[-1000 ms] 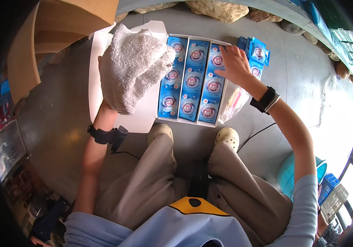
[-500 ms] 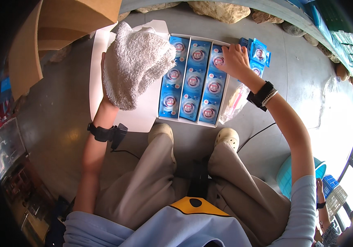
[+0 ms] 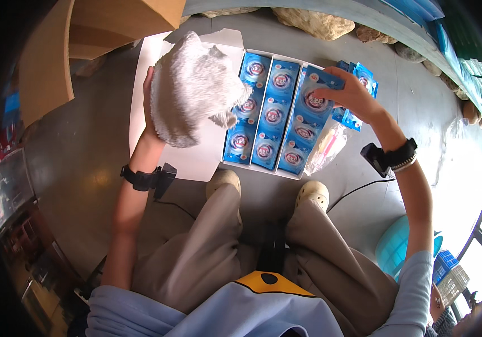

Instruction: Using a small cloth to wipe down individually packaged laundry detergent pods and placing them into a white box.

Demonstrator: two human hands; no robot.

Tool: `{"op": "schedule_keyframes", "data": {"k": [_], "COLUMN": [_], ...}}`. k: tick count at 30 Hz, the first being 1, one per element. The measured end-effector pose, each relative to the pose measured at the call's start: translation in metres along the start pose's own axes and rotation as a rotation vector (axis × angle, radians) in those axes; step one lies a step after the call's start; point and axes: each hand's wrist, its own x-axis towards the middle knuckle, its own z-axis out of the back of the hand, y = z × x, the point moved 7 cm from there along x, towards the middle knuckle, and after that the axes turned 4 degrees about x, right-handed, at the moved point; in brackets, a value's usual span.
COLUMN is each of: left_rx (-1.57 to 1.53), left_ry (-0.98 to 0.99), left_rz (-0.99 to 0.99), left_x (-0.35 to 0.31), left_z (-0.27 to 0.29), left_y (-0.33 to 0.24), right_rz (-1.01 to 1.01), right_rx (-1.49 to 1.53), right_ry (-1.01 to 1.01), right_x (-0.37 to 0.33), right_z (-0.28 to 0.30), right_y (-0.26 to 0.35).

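Observation:
A crumpled pale grey terry towel [image 3: 196, 90] is held up by my left hand [image 3: 148, 106], whose fingers are mostly hidden behind it. My right hand [image 3: 356, 95] pinches the far end of a strip of blue packets [image 3: 315, 121], thumb on top. That end is tilted up out of the right compartment of a white cardboard box [image 3: 263, 169], while the near end still lies in it. More blue packets [image 3: 273, 115] fill the left and middle compartments. The box's white lid [image 3: 187, 163] lies folded open to the left, under the towel.
Loose blue packets [image 3: 364, 81] and a clear plastic bag [image 3: 328, 147] lie right of the box. A brown cardboard carton [image 3: 123, 28] stands at the far left. Stones [image 3: 314, 23] line the far edge. A turquoise basket [image 3: 392, 244] stands near my right arm.
My right hand has lifted the far end of the packet strip and drawn it up and right. In my left hand the towel has shifted and changed shape.

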Motion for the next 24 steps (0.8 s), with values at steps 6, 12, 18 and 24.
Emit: {"op": "schedule_keyframes", "data": {"k": [6, 12, 18, 24], "left_rx": [0.538, 0.876, 1.298, 1.043], "left_ry": [-0.067, -0.026, -0.177, -0.253], "left_rz": [-0.182, -0.296, -0.806, -0.765], "left_x": [0.015, 0.041, 0.050, 0.057], "left_z": [-0.041, -0.086, -0.102, -0.111], "left_y": [0.014, 0.039, 0.017, 0.003], "right_rz": [0.163, 0.462, 0.505, 0.586], "right_rx": [0.086, 0.026, -0.046, -0.032], "right_ry": [0.142, -0.031, -0.100, -0.189], "right_x": [-0.015, -0.015, -0.028, -0.041], "right_z": [-0.027, -0.047, -0.062, -0.069], "right_y": [0.058, 0.081, 0.090, 0.102]}}
